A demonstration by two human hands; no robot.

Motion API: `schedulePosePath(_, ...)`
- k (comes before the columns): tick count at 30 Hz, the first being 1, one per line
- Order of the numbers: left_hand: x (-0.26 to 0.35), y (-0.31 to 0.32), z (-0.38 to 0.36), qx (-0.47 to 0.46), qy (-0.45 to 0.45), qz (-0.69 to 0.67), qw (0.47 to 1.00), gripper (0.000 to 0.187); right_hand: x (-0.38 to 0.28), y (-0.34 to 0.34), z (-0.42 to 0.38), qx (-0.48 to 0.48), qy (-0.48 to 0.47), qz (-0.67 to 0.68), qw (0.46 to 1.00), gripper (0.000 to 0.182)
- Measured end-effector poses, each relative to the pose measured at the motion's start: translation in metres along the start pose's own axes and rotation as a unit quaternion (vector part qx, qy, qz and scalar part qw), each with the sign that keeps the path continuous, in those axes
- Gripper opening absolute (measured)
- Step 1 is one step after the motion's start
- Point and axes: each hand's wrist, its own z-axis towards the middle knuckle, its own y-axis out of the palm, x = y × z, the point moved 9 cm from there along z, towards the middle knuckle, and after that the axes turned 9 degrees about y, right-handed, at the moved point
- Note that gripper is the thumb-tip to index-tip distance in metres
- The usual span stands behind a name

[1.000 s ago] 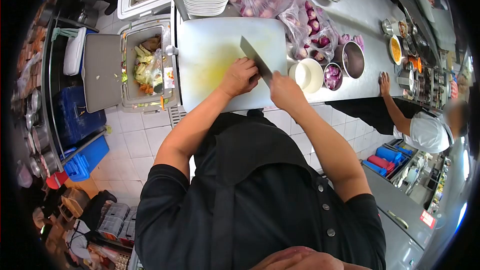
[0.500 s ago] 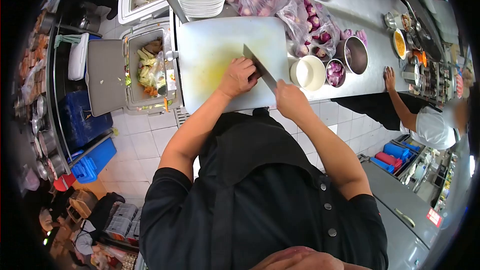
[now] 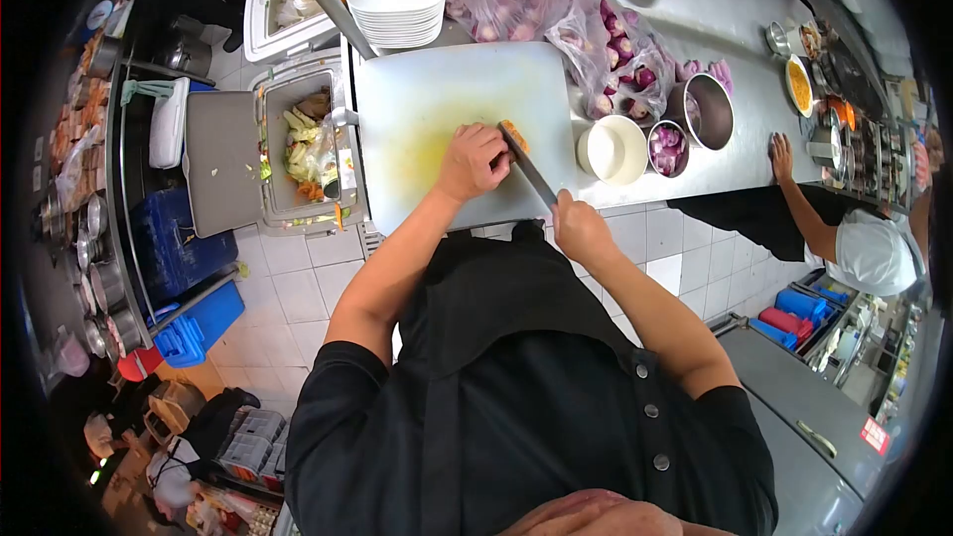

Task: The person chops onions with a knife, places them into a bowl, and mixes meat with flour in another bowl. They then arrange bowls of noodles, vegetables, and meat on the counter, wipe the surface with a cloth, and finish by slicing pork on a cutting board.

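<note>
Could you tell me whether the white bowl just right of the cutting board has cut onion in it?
No: the white bowl beside the cutting board looks bare inside, while the purple pieces sit in the small steel bowl next to it.

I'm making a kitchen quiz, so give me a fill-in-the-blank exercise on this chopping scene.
1. The right hand holds a ____ by its handle.
2. The left hand rests on a white cutting ____.
3. The small steel bowl beside the white bowl holds ____ onion pieces.
4. Behind the board stands a stack of white ____.

Missing words: knife; board; purple; plates
</note>
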Motion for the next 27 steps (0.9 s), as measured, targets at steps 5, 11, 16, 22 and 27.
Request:
schedulePosePath(5,0.008,-0.005,-0.008,-0.019,-0.015,0.001,1.000,0.021,-0.020,-0.011,0.054,0.078,-0.073,0.030,0.994,0.022)
schedulePosePath(11,0.013,-0.030,-0.049,-0.024,-0.145,0.037,0.989,0.063,0.013,-0.067,0.011,0.089,0.016,0.093,0.992,0.023)
schedulePosePath(16,0.004,-0.024,-0.048,0.009,-0.166,0.022,0.986,0.067,0.014,-0.058,-0.025,0.075,0.022,0.119,0.990,0.024)
schedulePosePath(22,-0.010,-0.035,-0.059,-0.015,-0.206,-0.011,0.978,0.063,-0.003,-0.044,-0.032,0.059,0.004,0.122,0.991,0.023)
schedulePosePath(27,-0.006,-0.046,-0.071,0.012,-0.186,-0.012,0.982,0.065,-0.024,-0.036,-0.033,0.022,-0.015,0.084,0.996,0.022)
